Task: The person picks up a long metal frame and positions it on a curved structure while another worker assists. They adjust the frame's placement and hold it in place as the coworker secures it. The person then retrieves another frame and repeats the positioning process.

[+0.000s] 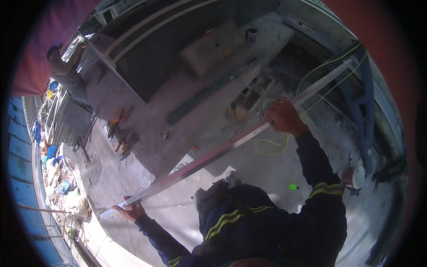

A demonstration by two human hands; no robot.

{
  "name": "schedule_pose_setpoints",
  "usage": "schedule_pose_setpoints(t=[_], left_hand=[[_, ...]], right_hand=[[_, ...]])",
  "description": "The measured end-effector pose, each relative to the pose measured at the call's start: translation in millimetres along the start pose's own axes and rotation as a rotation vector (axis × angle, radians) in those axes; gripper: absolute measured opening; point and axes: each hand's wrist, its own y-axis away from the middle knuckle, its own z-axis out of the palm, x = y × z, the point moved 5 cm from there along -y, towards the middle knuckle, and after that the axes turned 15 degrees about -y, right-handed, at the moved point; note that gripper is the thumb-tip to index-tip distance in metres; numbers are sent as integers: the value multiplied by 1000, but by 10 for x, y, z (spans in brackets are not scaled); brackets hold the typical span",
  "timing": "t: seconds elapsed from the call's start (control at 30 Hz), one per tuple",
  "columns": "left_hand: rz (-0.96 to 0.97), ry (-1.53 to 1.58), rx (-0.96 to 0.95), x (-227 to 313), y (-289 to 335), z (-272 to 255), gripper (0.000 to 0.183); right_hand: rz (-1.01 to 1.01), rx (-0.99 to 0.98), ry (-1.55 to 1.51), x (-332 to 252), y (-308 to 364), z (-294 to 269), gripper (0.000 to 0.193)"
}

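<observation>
A long, straight metal bar, silvery with a reddish stretch in its middle, runs slantwise in front of my body from lower left to upper right. Close to its lower left end, my left hand grips it, thumb pointing out along the bar. Farther up, my right hand is closed over it, fingers curled across the top. Beyond that hand the bar continues toward a blue metal frame; whether the two touch I cannot tell. A yellow-green cable loops on the floor below my right hand.
Power tools lie on the floor at left, near another person by a large dark panel. A dark green beam and a can are farther off. A white bucket stands right; rubbish lines the left edge.
</observation>
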Motion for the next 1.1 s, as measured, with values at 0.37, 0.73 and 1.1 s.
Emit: schedule_pose_setpoints(t=[0.37, 0.73, 1.1], left_hand=[[-24, 248, 93, -636, -505, 664, 71], [455, -149, 141, -206, -673, 2273, 53], [601, -602, 63, -19, -381, 3773, 64]], right_hand=[[430, 885, -2243, 858, -1553, 788, 58], [829, 1279, -1820, 2496, -2674, 1040, 22], [680, 1438, -1690, 4127, -3881, 593, 35]])
